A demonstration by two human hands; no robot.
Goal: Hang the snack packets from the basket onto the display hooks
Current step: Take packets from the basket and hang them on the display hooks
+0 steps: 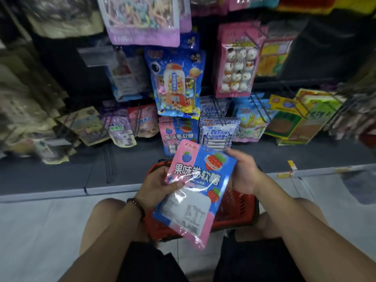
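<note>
While the person crouches over the red plastic mesh basket [241,202], both hands hold one glossy pink-and-blue snack packet [195,192] just above it. The left hand [160,186] pinches the packet's left edge, thumb on the front; the right hand [242,171] curls round its upper right corner. This packet is on no hook yet. Whether more lie in the basket cannot be told, since the packet hides its inside. Beyond, low on the display, matching pink-and-blue hung packets [179,135] sit beside white-and-blue packets [218,133] on dark wire hooks [221,117]. The hanging appears partly done, with at least this packet left.
</note>
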